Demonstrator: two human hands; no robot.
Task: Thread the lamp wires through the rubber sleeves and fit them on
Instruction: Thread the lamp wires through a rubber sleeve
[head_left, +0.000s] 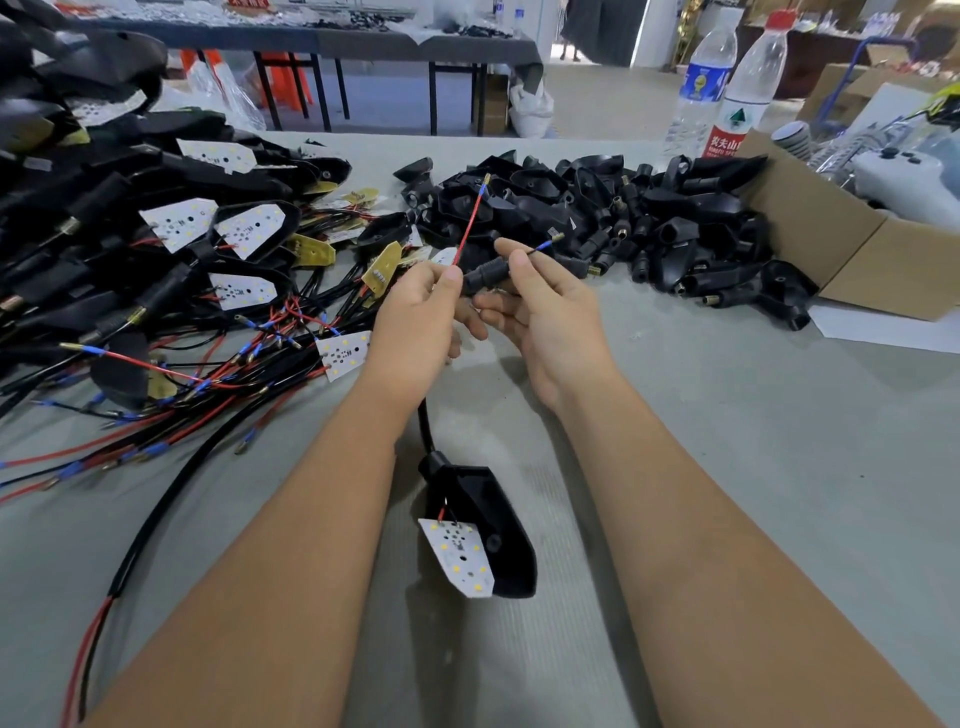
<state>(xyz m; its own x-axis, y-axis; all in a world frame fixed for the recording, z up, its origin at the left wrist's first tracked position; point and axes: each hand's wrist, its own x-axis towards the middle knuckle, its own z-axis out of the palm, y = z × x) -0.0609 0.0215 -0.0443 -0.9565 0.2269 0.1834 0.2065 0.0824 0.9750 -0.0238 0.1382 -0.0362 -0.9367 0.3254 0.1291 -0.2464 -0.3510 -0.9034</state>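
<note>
Head view: at a grey table (727, 441) you hold one lamp's leads up between your two hands, mid-threading. Your left hand (415, 322) pinches the red wire (470, 223) between thumb and forefinger; the wire runs up and away from you, tilted slightly right, to a brass tip. Your right hand (545, 317) grips the black rubber sleeve (485, 274) between thumb and fingers, its long axis lying nearly level, left to right, just beside your left fingertips. A black wire (540, 248) with a blue collar already pokes out of the sleeve's right end. The red wire stands outside the sleeve, so the coming move likely turns on bringing its tip down and round to the sleeve's left mouth, which your left hand is nearer to.

The lamp's housing (498, 525) with its white LED board (460, 556) lies on the table between your forearms, its cable (425, 426) rising toward your hands.

To your left sprawls a heap of wired lamps (171, 291); ahead, a pile of loose black sleeves and housings (623, 218). At right, an open cardboard box (841, 244) holds pale items too unclear to name. Two water bottles (727, 83) stand behind it.
</note>
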